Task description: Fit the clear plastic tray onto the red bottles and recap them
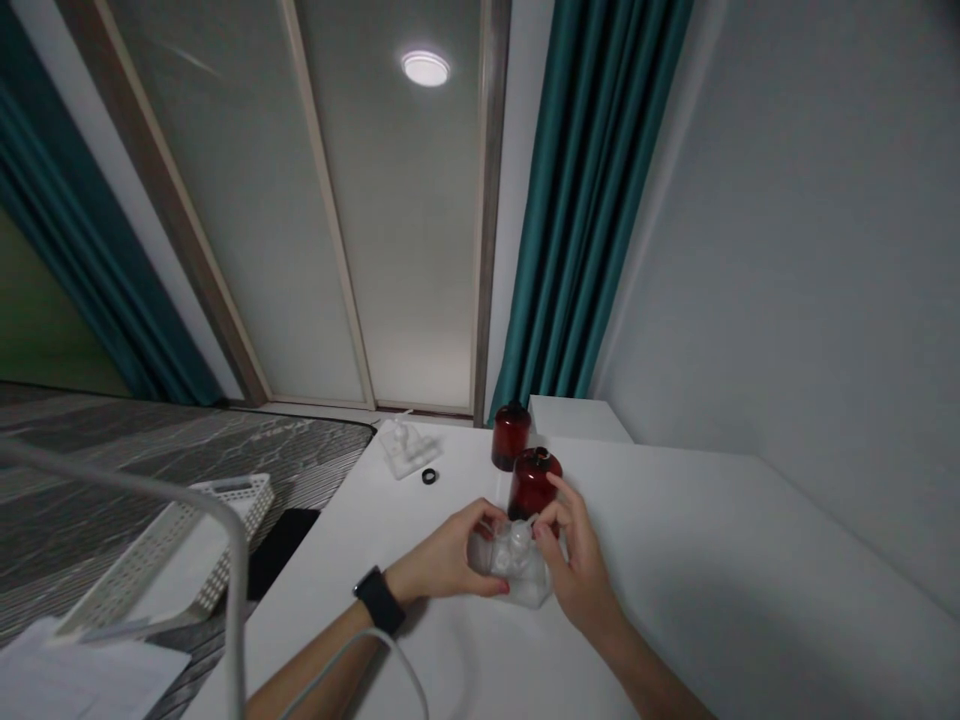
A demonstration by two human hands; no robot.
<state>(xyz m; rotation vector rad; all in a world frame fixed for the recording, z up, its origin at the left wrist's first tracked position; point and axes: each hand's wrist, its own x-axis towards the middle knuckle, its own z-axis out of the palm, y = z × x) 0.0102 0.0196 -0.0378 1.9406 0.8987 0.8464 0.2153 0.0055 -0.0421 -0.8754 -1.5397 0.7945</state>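
Note:
Between my two hands is a translucent whitish plastic piece (517,560) with a rounded knob on top, close to the table surface. My left hand (457,555) is curled round its left side, thumb at the lower edge. At the upper right of the piece, my right hand (574,555) has thumb and fingers pinched together on what seems to be its narrow tip. Just behind stands a dark red bottle (531,483) with an open-looking neck, near my right fingertips. A second dark red bottle (511,437) stands farther back. What exactly the translucent piece is, I cannot make out.
A similar translucent piece (405,447) lies at the table's far left corner, near a small black ring (428,477). A white box (577,418) stands behind the white table (675,560). To the left are a perforated basket (135,575), papers (82,675) and a grey curved bar (237,590).

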